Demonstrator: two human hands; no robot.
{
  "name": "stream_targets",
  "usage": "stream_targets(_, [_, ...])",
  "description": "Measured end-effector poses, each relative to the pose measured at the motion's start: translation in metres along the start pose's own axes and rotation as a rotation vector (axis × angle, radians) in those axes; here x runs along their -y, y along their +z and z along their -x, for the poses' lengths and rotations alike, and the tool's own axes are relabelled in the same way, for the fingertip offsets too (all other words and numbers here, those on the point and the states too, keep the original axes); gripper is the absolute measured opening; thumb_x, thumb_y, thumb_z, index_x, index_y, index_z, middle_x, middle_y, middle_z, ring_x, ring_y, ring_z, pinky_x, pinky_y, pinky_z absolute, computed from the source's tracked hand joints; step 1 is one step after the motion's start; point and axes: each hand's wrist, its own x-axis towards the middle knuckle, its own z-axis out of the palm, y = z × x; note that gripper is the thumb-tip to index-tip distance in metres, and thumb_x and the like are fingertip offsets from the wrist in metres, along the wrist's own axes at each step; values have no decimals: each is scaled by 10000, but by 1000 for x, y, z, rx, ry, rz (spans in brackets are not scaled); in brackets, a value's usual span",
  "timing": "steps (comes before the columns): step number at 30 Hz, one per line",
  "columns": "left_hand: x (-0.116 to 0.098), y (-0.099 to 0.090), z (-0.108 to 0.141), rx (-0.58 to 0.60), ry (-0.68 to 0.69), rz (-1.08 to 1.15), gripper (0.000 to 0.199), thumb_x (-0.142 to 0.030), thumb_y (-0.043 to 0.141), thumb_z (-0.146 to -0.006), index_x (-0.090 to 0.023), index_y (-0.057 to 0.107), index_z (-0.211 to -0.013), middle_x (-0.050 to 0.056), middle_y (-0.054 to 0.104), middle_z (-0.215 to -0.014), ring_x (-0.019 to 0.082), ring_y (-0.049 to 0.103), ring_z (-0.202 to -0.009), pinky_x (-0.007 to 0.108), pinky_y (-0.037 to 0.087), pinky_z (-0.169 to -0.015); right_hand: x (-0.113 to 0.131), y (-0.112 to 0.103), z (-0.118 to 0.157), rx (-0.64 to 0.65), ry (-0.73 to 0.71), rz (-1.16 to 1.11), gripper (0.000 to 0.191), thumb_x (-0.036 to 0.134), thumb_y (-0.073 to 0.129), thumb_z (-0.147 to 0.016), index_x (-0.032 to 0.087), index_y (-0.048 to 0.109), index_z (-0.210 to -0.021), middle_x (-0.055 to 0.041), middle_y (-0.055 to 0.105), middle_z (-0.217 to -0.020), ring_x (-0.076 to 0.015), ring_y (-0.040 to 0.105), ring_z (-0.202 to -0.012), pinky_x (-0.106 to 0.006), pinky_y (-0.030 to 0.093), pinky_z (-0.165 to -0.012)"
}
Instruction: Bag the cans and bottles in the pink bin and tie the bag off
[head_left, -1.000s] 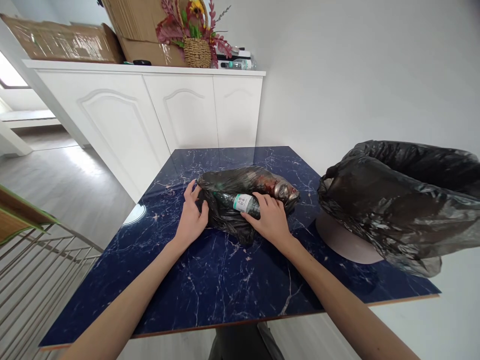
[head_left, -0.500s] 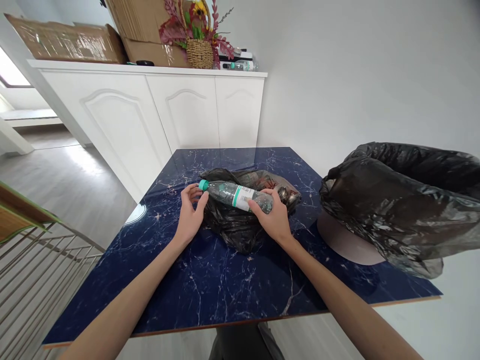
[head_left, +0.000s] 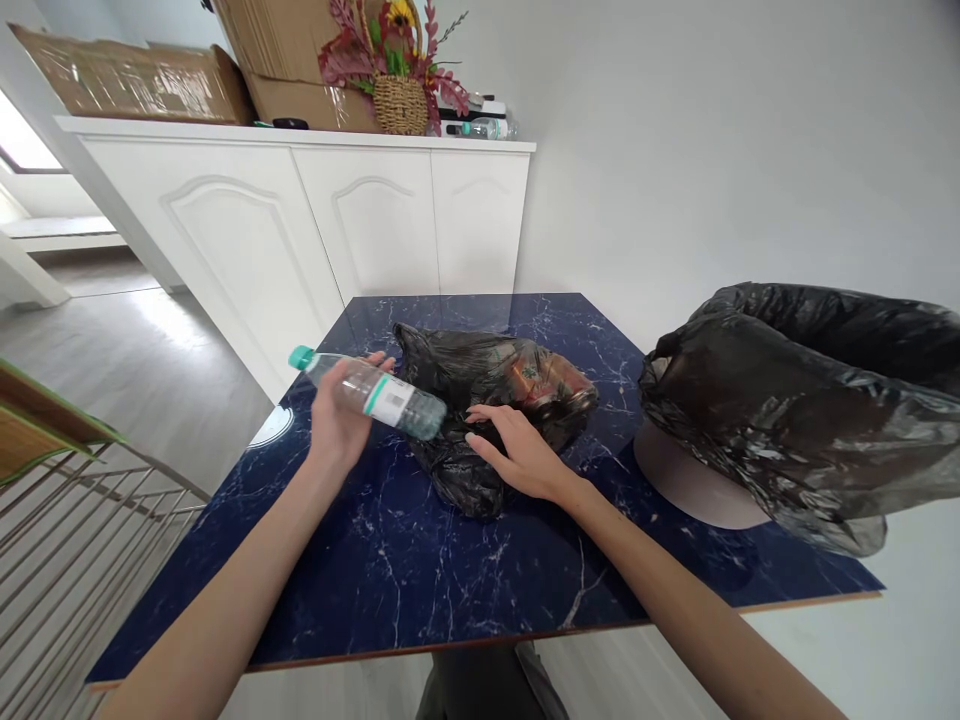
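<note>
My left hand (head_left: 339, 415) is wrapped round a clear plastic bottle (head_left: 390, 401) with a green cap and a white-and-green label. The bottle is tilted, its cap to the upper left and its base over the edge of a black plastic bag (head_left: 457, 350). That bag lies crumpled on the table, and reddish cans (head_left: 547, 380) show through its thin right side. Over the front of the bag, my right hand (head_left: 517, 450) has its fingers apart and holds nothing; its fingertips are at the plastic.
A bin lined with a large black bag (head_left: 810, 400) stands on the right of the blue marbled table (head_left: 420, 570). A white cabinet (head_left: 375, 220) behind carries cardboard boxes (head_left: 142, 85), a flower basket (head_left: 400, 105) and another bottle (head_left: 486, 129). A metal rack (head_left: 90, 540) is at left.
The bottle has moved left, from between both hands into my left hand alone. My right hand has let go of it and come down to the bag, whose cans now show more.
</note>
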Motion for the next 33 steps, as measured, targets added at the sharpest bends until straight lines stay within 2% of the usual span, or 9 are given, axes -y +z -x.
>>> stream_targets(5, [-17,-14,-16,-355,487,-240,384,-412,850,-799,-236,580,-1008,41,759,-1075,231,758,-1037,379,596,-960,-5,6,-3,-65,-25,63,388,495,458,-1132,250,572,-1411,-127,701,-1354,-303,640,-1277,-511,496,-1108])
stream_targets(7, [-22,-15,-13,-371,629,-429,416,-381,884,-801,-239,593,-1063,31,737,-1094,228,729,-1077,374,563,-1010,-6,7,-4,-107,-54,77,338,450,475,-1128,245,588,-1372,-126,714,-1307,-301,657,-1233,-504,512,-1083])
stream_targets(10, [-25,-15,-6,-374,720,-677,392,-384,876,-820,-235,595,-1049,30,717,-1028,248,714,-1029,407,553,-995,-4,7,-5,-178,-124,91,256,356,484,-1114,239,618,-1297,-125,711,-1247,-288,664,-1199,-487,522,-1083])
stream_targets(13, [-25,-18,-3,-401,699,-736,400,-421,856,-849,-233,580,-1069,30,704,-1039,262,705,-1028,429,535,-993,1,4,-4,-200,-183,84,258,276,453,-1100,238,642,-1270,-137,676,-1269,-269,654,-1228,-449,534,-1102])
stream_targets(16, [-23,-27,-7,-383,672,-769,459,-480,806,-917,-239,546,-1208,34,689,-1178,279,679,-1152,452,492,-1062,7,2,-2,-122,-228,38,312,243,424,-1088,262,662,-1288,-123,674,-1314,-251,667,-1243,-426,556,-1103])
stream_targets(20, [-17,-42,-18,-428,664,-788,651,-494,877,-842,-226,503,-1302,75,694,-1227,291,694,-1157,466,514,-1082,8,5,-1,-5,-249,-10,407,212,392,-1081,279,651,-1388,-91,690,-1407,-242,669,-1305,-449,556,-1141])
stream_targets(25, [-4,-56,-27,-455,534,-902,775,-548,903,-770,-226,483,-1336,127,680,-1296,335,664,-1241,514,492,-1135,-2,12,1,78,-172,56,482,253,385,-1113,270,524,-1574,-84,636,-1545,-253,622,-1415,-487,525,-1201])
stream_targets(28, [1,-63,-30,-457,468,-928,811,-538,902,-748,-191,478,-1345,168,643,-1351,369,648,-1269,540,490,-1136,-10,16,1,83,-142,105,492,311,397,-1128,264,492,-1608,-91,590,-1600,-263,567,-1478,-517,473,-1252])
stream_targets(33, [5,-71,-35,-471,462,-949,818,-514,896,-750,-155,468,-1348,197,626,-1336,391,634,-1279,569,465,-1161,-21,23,0,64,-157,189,495,362,411,-1138,189,518,-1589,-143,476,-1687,-278,381,-1610,-569,321,-1338])
